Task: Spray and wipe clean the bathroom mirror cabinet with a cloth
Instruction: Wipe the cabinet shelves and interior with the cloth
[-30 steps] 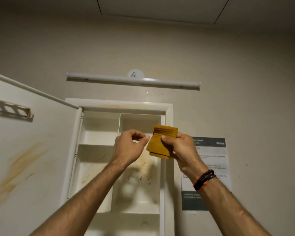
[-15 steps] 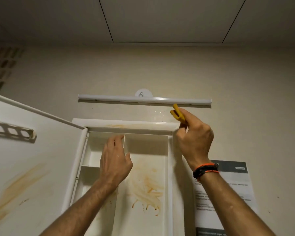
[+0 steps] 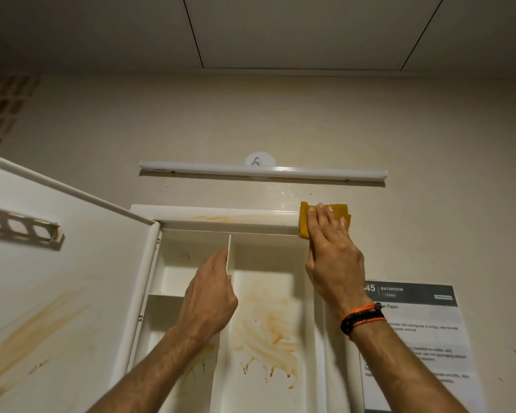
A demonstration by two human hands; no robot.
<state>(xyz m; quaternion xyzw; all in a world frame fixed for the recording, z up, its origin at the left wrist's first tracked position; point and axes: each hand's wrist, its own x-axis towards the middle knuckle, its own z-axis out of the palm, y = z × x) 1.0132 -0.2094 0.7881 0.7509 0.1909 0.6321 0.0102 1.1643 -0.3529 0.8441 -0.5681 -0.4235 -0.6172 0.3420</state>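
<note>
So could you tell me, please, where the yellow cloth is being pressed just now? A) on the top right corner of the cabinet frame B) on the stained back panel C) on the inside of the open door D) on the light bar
A: the right hand presses the yellow cloth flat onto the cabinet's top right corner.

Folded yellow cloth [image 3: 338, 210] I press flat on the cabinet's [image 3: 209, 217] top right corner, door [image 3: 57, 278] open, brown-stained inside
</note>
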